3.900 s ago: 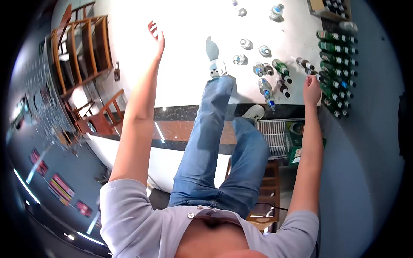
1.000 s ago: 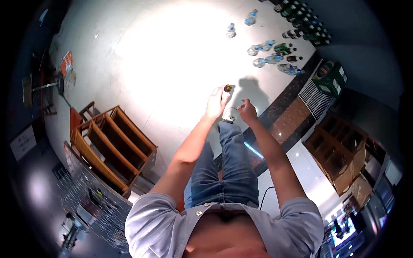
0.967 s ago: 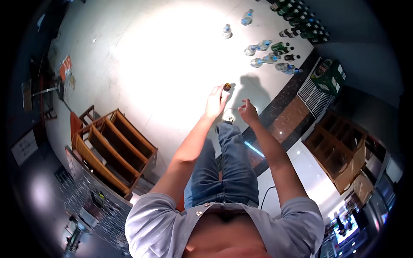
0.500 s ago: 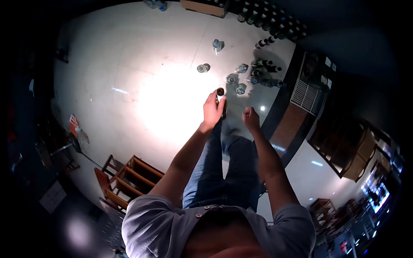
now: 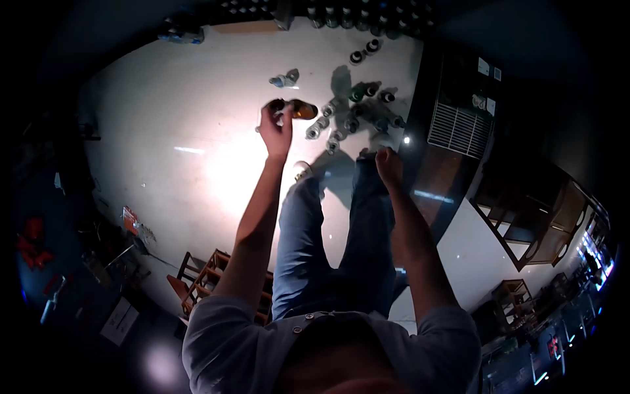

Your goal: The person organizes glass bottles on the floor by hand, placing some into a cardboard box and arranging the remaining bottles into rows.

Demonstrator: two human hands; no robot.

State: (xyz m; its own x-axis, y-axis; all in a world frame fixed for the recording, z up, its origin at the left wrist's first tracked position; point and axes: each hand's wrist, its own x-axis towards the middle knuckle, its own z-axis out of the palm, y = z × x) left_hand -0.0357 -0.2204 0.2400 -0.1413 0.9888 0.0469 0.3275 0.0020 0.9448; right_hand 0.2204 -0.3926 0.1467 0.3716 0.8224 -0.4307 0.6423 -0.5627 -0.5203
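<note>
My left hand (image 5: 277, 131) is closed around a brown glass bottle (image 5: 304, 109), which lies tilted on its side with its base toward the right. Just beyond it on the floor is a clear bottle (image 5: 282, 81). My right hand (image 5: 388, 163) is curled above my right foot, and whether anything is inside its fingers is hidden. A loose group of clear bottles (image 5: 333, 141) stands on the floor between the two hands. Behind these are a green bottle (image 5: 357, 94) and several dark bottles (image 5: 388, 97).
Rows of dark bottles (image 5: 346, 18) line the far edge, beside a cardboard box (image 5: 246, 27). On the right are a white grille (image 5: 457, 128) and a wooden cabinet (image 5: 531, 210). Wooden chairs (image 5: 213, 269) stand near my left elbow. The pale floor (image 5: 197, 111) is brightly lit at left.
My left hand has moved left and farther out with the bottle, which has turned from upright onto its side. My legs have stepped apart and the view has shifted.
</note>
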